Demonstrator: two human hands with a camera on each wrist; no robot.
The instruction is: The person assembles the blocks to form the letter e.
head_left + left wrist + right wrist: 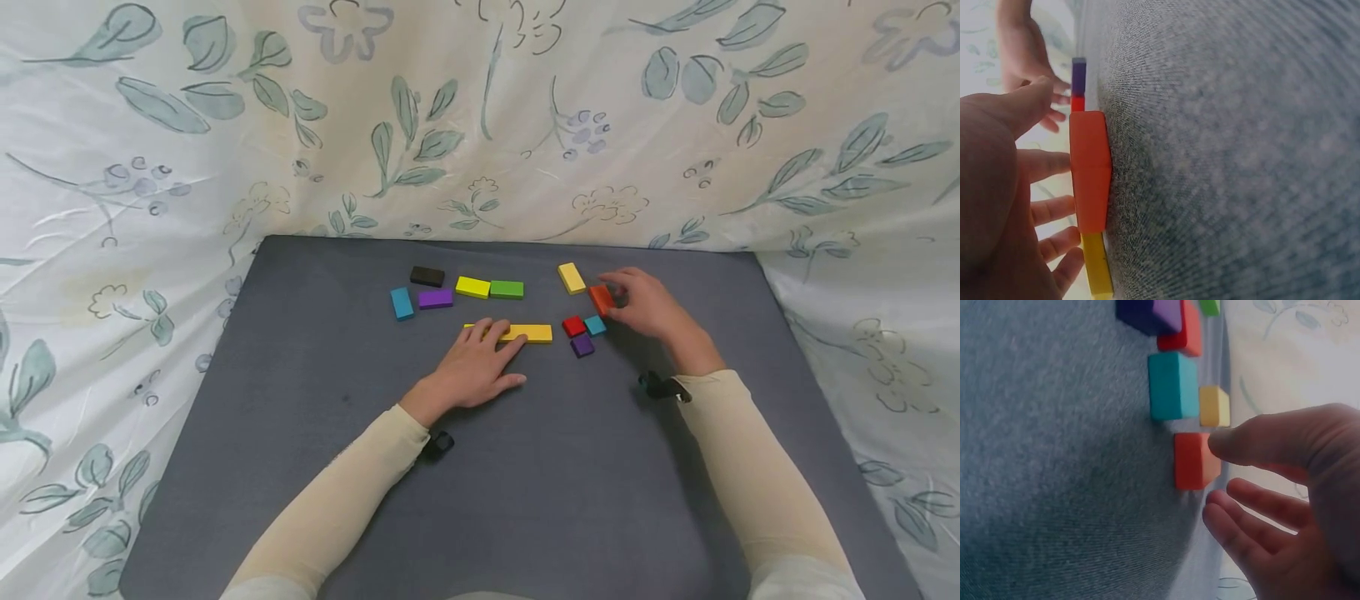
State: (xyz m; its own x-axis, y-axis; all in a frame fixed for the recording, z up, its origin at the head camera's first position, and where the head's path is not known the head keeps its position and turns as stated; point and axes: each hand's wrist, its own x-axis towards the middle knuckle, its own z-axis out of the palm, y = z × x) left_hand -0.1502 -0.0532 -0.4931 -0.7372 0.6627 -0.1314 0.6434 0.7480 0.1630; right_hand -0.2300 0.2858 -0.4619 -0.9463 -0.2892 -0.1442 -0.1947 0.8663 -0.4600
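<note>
My left hand point(476, 362) lies with fingers spread over a row of orange-yellow blocks point(532, 334), covering its left part. In the left wrist view, orange blocks point(1090, 172) meet end to end beside the fingers, with a yellow block point(1097, 265) past them. My right hand point(648, 304) is at a red-orange block point(601, 299), thumb at its near end and index finger at its far end. The right wrist view shows the thumb against this block point(1190, 461), which sits on the cloth; the index finger is mostly hidden behind the thumb.
Small red point(573, 326), teal point(595, 325) and purple point(582, 345) blocks cluster left of the right hand, below a pale yellow block point(572, 278). Farther left lie black point(427, 276), blue point(402, 303), purple point(436, 299), yellow point(472, 287) and green point(507, 290) blocks. Patterned fabric point(480, 167) borders the grey table point(555, 483).
</note>
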